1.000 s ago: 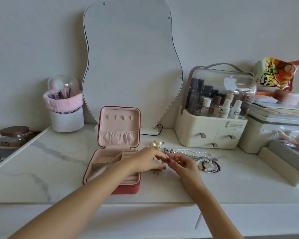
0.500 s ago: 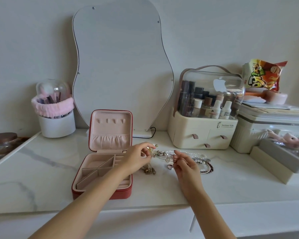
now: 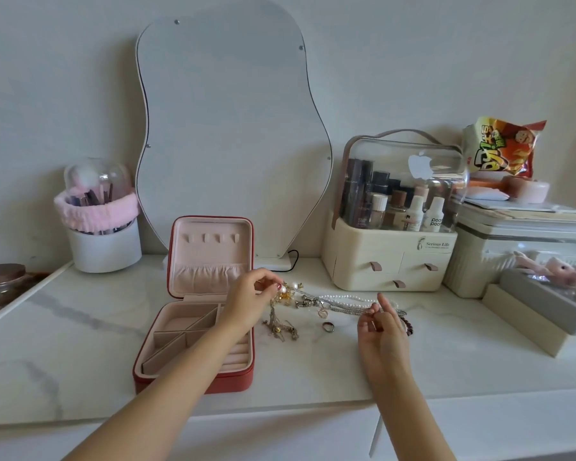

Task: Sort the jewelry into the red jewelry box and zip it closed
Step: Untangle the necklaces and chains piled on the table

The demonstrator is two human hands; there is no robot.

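Open red jewelry box (image 3: 193, 377), pink-lined; tangled jewelry (image 3: 313, 302) just beside it.

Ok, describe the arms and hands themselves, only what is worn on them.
Both forearms are bare up to the frame's lower edge: no sleeves, watch or bracelet in view. The left hand has a dark red painted thumbnail. The right hand shows no ring on the fingers that can be seen; its nails face away.

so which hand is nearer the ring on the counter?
Right. The right hand sits just right of the ring; the left hand is farther, up and left by the pearl piece.
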